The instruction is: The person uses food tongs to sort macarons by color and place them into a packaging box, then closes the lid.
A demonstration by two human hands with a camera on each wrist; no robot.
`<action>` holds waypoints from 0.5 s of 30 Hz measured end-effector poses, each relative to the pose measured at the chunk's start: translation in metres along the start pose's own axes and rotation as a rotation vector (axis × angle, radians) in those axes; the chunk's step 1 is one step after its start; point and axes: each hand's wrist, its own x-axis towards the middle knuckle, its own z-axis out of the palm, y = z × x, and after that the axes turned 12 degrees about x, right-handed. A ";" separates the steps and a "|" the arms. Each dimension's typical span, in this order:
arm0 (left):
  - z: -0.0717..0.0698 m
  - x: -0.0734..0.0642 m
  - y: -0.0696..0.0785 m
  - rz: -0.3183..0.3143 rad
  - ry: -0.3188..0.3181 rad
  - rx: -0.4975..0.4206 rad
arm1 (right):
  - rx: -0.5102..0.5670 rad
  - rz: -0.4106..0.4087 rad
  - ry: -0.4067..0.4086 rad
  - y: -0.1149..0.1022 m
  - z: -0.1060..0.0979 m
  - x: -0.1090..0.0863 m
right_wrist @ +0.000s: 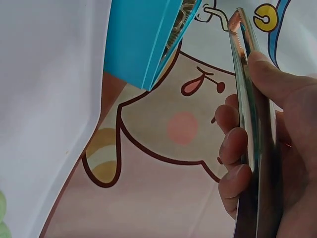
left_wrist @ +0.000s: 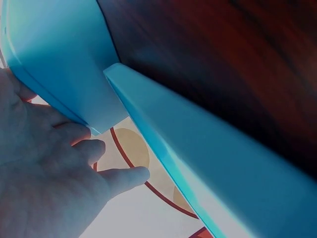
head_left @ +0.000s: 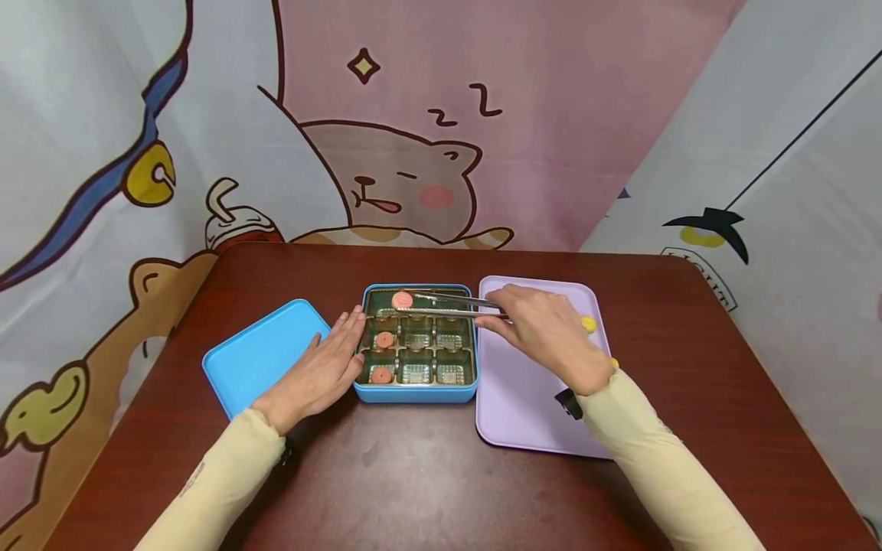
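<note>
My right hand (head_left: 540, 329) grips metal tongs (head_left: 448, 312), fingers on one side and thumb on the other in the right wrist view. At the tongs' tips is a round pink piece (head_left: 403, 300), over the back-left compartment of the blue box (head_left: 416, 394). Two more pink pieces, a middle one (head_left: 384, 340) and a front one (head_left: 381, 375), lie in the left column of the box's divided insert (head_left: 451, 356). My left hand (head_left: 324, 375) rests against the box's left side with straight fingers, its forward part overlapping the blue lid (head_left: 255, 360).
Right of the box lies a lilac tray (head_left: 513, 413), with yellow pieces (head_left: 588, 324) partly hidden behind my right hand and wrist. Green round shapes (right_wrist: 2, 213) show at the tray's edge in the right wrist view. The brown table (head_left: 413, 474) backs onto a printed cloth (head_left: 551, 153).
</note>
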 end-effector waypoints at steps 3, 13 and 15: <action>0.001 -0.001 0.001 -0.005 0.000 0.001 | -0.001 0.003 -0.005 -0.001 0.004 0.004; 0.001 0.000 0.000 -0.005 -0.004 0.004 | -0.004 0.012 -0.041 -0.004 0.015 0.020; 0.001 0.000 0.000 -0.003 -0.005 0.003 | -0.014 0.002 -0.037 -0.004 0.017 0.023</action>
